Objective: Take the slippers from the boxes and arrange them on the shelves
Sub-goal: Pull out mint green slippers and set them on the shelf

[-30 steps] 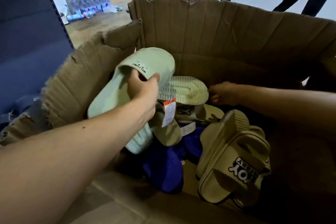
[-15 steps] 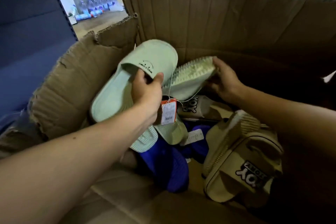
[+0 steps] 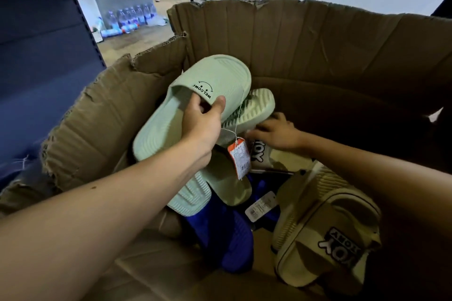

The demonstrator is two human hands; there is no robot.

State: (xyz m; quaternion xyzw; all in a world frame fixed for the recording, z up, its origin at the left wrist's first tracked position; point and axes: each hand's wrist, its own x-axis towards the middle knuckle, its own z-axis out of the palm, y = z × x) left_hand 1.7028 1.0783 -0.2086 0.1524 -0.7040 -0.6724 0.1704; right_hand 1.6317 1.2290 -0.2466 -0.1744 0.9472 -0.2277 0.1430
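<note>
In the torn cardboard box (image 3: 318, 44), the left hand (image 3: 203, 127) holds a pale green slipper (image 3: 166, 127) up at frame centre. The thumb is clamped over its "WELCOME" strap and the fingers (image 3: 195, 105) are tucked beneath. Just to its right, the right hand (image 3: 276, 133) reaches against a second green slipper (image 3: 256, 105) lying sole-up; blur hides whether those fingers grip it. An orange tag (image 3: 239, 156) dangles on a string between the hands. Beige slippers (image 3: 330, 239) and blue slippers (image 3: 227, 232) fill the lower right. A blue shelf (image 3: 36, 56) stands at the left.
</note>
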